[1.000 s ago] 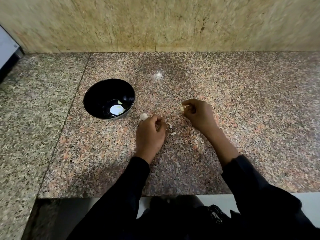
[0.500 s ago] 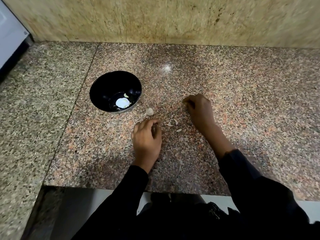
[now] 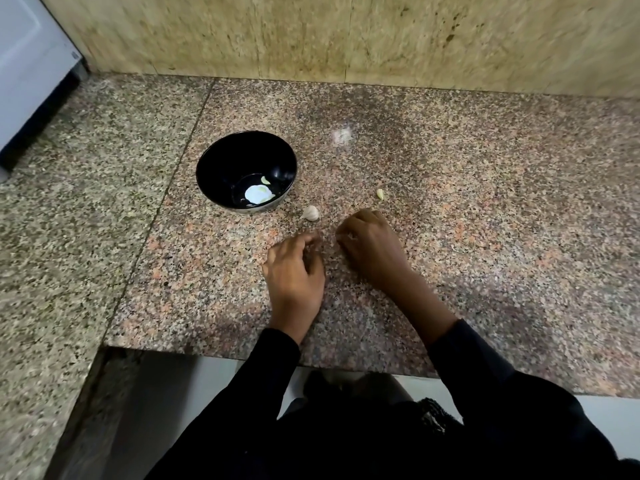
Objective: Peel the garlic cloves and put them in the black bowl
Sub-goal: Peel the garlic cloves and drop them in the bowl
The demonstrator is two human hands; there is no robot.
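Resting on the surface (image 3: 450,188), both hands curl their fingers; any pinch is hidden. Left hand (image 3: 294,271), right hand (image 3: 372,247); an unpeeled clove (image 3: 311,213) lies just beyond the fingertips, beside the black bowl (image 3: 221,161).

Both hands lie knuckles-up, side by side, apart. The left hand (image 3: 294,268) and right hand (image 3: 372,247) have curled fingers; any contents are hidden. Dark sleeves cover both forearms.

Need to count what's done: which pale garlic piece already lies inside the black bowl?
The small pale garlic clove on the black bowl floor. The papery one and the yellowish one lie on the granite counter.
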